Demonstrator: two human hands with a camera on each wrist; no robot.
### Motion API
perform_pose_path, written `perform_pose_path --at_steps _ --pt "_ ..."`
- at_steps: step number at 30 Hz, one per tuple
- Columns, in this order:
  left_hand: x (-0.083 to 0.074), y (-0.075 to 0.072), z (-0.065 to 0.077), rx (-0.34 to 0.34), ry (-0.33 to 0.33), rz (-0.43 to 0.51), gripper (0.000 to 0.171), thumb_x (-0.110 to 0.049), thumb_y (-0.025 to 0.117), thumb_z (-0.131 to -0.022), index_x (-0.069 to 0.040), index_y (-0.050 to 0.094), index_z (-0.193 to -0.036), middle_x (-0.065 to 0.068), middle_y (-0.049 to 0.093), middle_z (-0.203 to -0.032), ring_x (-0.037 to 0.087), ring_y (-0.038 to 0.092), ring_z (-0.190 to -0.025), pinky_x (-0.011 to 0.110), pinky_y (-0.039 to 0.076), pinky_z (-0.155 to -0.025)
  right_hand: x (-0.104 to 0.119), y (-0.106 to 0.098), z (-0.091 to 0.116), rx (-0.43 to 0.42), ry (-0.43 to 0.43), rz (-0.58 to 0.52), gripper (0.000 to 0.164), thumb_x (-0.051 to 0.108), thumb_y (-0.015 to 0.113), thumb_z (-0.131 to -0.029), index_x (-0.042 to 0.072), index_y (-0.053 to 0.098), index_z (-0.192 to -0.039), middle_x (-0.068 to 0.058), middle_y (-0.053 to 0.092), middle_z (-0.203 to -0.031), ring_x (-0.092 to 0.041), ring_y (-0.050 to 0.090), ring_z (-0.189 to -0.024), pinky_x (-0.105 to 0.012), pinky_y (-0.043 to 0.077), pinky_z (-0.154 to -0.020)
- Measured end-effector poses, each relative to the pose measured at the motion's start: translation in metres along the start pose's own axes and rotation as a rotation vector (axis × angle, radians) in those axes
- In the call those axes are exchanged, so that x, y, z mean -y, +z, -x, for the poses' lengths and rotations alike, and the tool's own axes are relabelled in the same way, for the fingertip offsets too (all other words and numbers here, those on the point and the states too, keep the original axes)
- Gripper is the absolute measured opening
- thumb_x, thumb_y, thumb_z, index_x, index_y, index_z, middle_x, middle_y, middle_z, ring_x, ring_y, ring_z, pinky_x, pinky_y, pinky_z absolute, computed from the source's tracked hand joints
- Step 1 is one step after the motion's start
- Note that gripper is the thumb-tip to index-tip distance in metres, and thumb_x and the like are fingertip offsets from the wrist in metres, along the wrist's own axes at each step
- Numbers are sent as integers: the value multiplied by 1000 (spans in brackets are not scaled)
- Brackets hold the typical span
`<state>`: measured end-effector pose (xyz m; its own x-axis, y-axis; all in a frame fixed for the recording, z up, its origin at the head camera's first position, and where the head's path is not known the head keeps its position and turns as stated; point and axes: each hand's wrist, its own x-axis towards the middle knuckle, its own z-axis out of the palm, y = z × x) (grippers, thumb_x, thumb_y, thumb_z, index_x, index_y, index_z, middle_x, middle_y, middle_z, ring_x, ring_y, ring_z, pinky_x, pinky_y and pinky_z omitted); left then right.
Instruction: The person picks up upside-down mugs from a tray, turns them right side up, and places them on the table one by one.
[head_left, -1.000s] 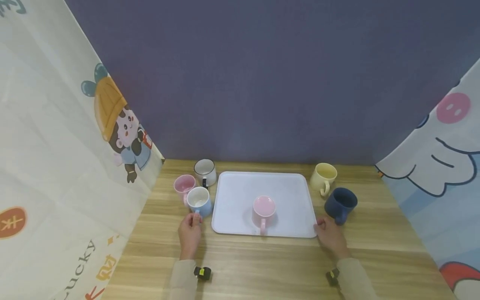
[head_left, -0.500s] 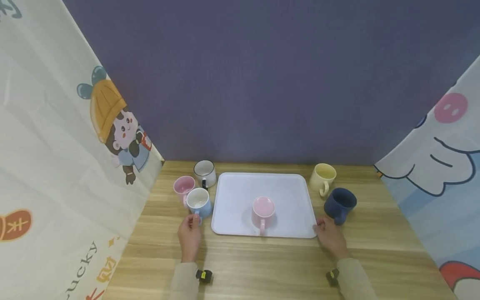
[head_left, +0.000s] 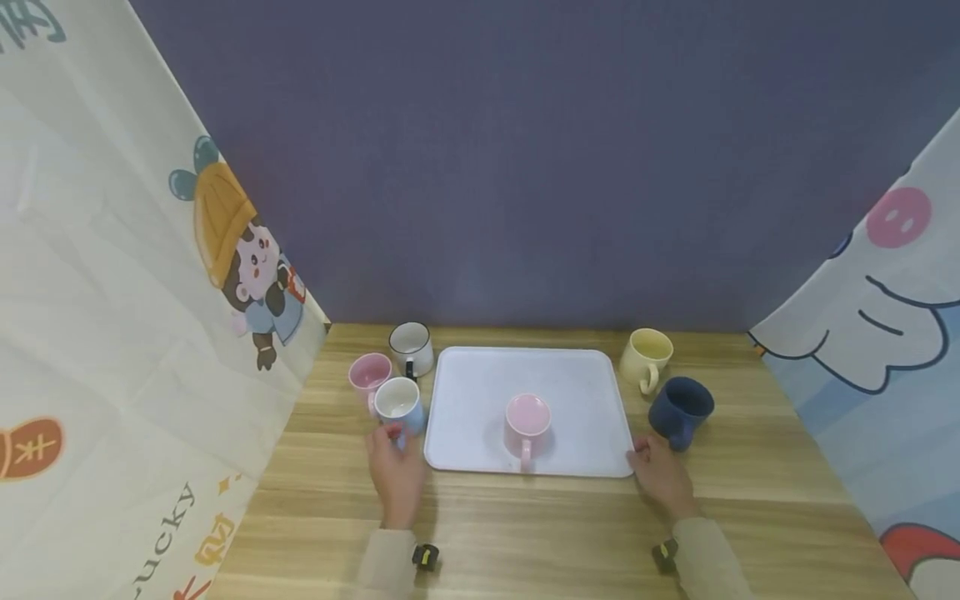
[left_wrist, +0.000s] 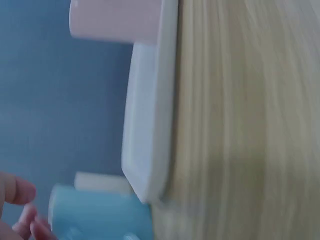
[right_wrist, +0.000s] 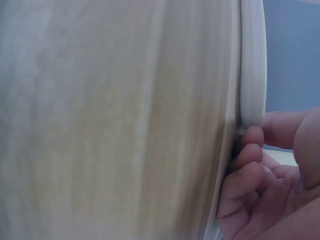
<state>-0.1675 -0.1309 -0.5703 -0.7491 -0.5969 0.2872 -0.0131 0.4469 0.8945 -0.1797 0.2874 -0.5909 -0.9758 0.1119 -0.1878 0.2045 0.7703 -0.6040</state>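
Observation:
A white rectangular tray [head_left: 468, 383] lies on the wooden table, bearing a pink mug [head_left: 527, 429] whose handle points toward me. My right hand [head_left: 662, 477] pinches the tray's near right corner; in the right wrist view the thumb lies over the rim and the curled fingers [right_wrist: 247, 156] are under it. Left of the tray stands a light blue mug [head_left: 410, 419] with a white inside. Close in front of it is my left hand [head_left: 397, 479], partly covering its handle. In the left wrist view the thumb and fingers [left_wrist: 42, 229] are parted beside the blue mug.
Behind the light blue mug stand a second pink mug [head_left: 367, 372] and a white mug [head_left: 412, 348] with a black rim. Right of the tray are a yellow mug [head_left: 641, 364] and a dark blue mug [head_left: 677, 410], close to my right hand. A dark backdrop [head_left: 480, 167] rises behind the table.
My left hand has let go of the light blue mug's handle and shifted a little to the right, its fingers spreading. The right hand and the tray have stayed put.

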Motion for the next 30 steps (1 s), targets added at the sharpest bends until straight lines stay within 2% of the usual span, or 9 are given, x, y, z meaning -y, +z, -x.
perform_pose_path --at_steps 3,5,9,12,15,18,24,30 --pt "-13 9 10 120 64 61 8 -5 70 -91 -4 67 -98 11 66 -86 19 57 -73 32 46 -70 -3 1 0 1 12 0 36 27 56 -101 0 56 -124 -20 67 -111 -31 65 -97 -46 50 -82" --pt "-20 17 17 256 67 82 4 -10 70 -93 -7 69 -95 5 68 -82 11 54 -65 26 45 -63 -3 2 1 2 13 -5 37 27 55 -101 -1 56 -125 -22 67 -113 -33 65 -99 -49 50 -84" --pt "-32 34 35 552 77 72 11 -19 70 -95 -9 74 -93 3 70 -82 1 51 -59 20 45 -57 -4 2 1 5 11 -9 37 27 55 -101 -1 56 -125 -23 66 -115 -35 64 -103 -52 50 -88" --pt "-39 46 47 696 98 65 15 -21 70 -95 -7 75 -94 4 72 -85 0 50 -56 20 46 -54 -3 2 2 9 9 -15 37 27 55 -102 -1 56 -125 -23 66 -116 -35 64 -103 -52 50 -88" --pt "-45 57 57 758 113 68 18 -22 69 -96 -6 75 -93 5 73 -85 0 51 -58 20 46 -55 -1 2 3 9 12 -17 37 27 55 -102 -1 56 -125 -22 67 -115 -34 65 -102 -52 50 -88" --pt "-49 65 62 772 105 71 21 -25 69 -97 -7 75 -89 3 72 -80 1 52 -62 20 46 -58 1 1 4 8 15 -22 37 27 55 -102 -1 56 -125 -22 67 -115 -34 65 -102 -52 50 -88" --pt "-54 73 65 832 3 84 26 -26 65 -100 -5 75 -89 1 67 -75 5 51 -63 22 45 -57 3 0 4 5 22 -27 38 27 54 -101 -2 55 -125 -24 67 -116 -36 65 -102 -53 50 -88" --pt "-60 75 67 900 -91 111 28 -24 58 -103 -2 73 -93 4 71 -86 9 55 -70 24 47 -61 4 -1 5 7 24 -20 38 28 53 -102 -2 55 -126 -24 67 -117 -36 65 -102 -54 50 -89"
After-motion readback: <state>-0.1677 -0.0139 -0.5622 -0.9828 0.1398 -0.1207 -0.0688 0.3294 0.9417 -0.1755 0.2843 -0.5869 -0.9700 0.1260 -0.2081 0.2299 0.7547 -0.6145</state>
